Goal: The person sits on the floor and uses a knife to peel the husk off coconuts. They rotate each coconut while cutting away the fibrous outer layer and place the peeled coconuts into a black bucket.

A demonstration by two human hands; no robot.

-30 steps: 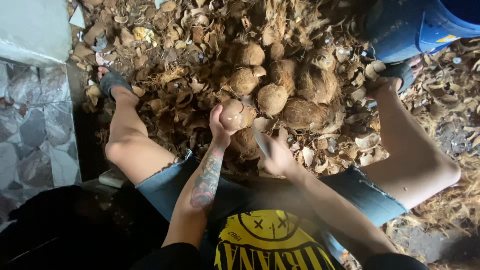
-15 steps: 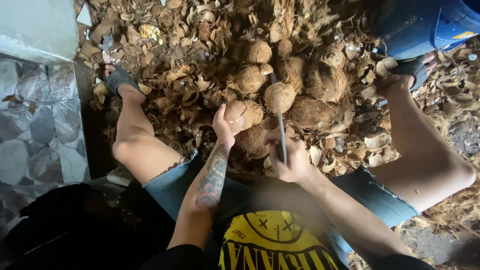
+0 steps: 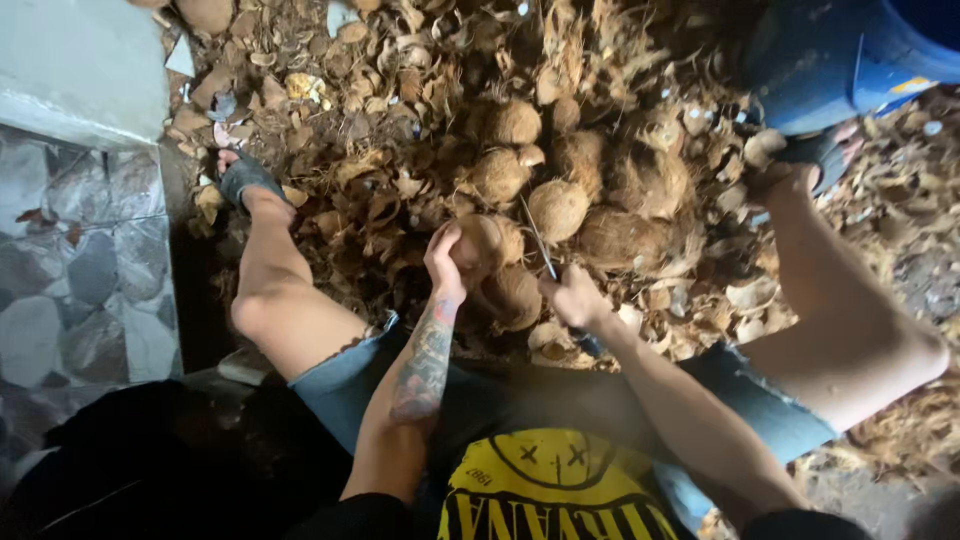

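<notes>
Right hand (image 3: 572,297) raised knife (image 3: 537,238) beside coconut (image 3: 481,245).

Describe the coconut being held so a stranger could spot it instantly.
Start at the heap of husked coconuts between the seated person's legs. At its near edge, the left hand grips one coconut. It alone is lifted in fingers; its neighbours lie loose.

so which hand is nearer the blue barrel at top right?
Right. The right hand grips a knife near the middle of the pile, well down-left of the blue barrel. The left hand holds a coconut farther left.
</notes>
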